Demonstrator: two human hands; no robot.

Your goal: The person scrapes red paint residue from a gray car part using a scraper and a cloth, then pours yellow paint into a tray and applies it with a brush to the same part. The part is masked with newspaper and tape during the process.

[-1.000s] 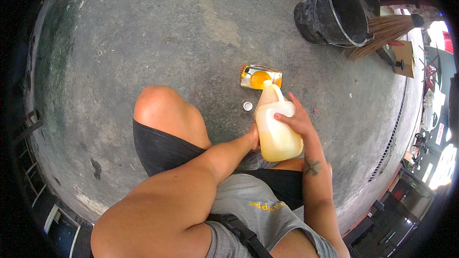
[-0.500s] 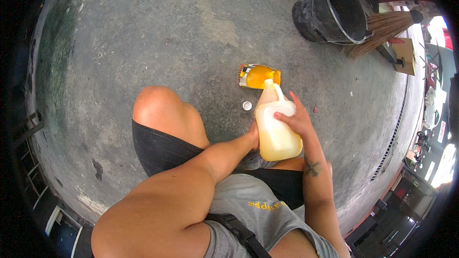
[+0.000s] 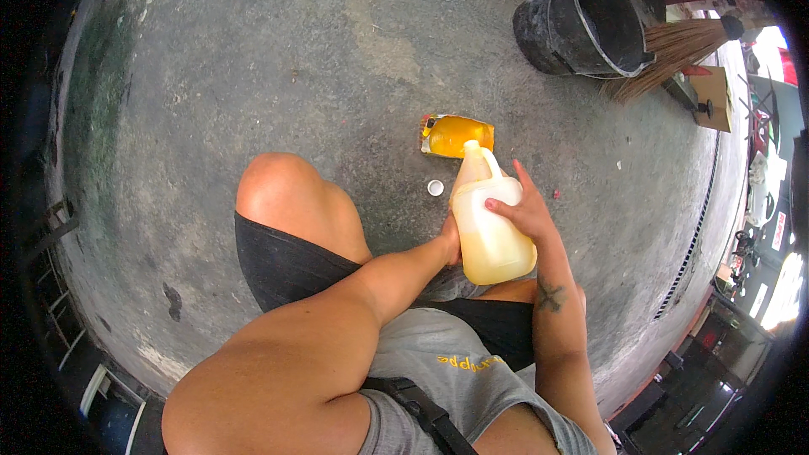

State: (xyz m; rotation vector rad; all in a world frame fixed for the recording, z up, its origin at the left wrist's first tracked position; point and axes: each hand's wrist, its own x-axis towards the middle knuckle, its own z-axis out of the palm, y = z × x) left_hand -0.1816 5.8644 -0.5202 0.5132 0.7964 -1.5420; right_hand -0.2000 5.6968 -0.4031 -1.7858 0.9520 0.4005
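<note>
A translucent white plastic jug (image 3: 497,236) with a moulded handle leans over in front of me, its uncapped neck pointing away. Yellowish liquid shows through its lower part. My left hand (image 3: 452,240) grips the jug's left side, its fingers mostly hidden behind it. On the other side, my right hand (image 3: 528,212) holds the jug with the thumb across its face. The jug's mouth overlaps the near edge of an opened pack (image 3: 457,136) of orange-yellow liquid on the floor; whether they touch I cannot tell. Nearby lies a small white cap (image 3: 435,188).
A black bucket (image 3: 552,29) stands at the far right, beside a stick broom (image 3: 687,46) and a cardboard box (image 3: 714,101). A floor drain strip (image 3: 691,236) runs along the right. Metal frames (image 3: 55,227) line the left edge. The floor (image 3: 253,76) is stained concrete.
The jug's base has shifted slightly to the right, with both hands still holding it. The pack and the cap remain in place.
</note>
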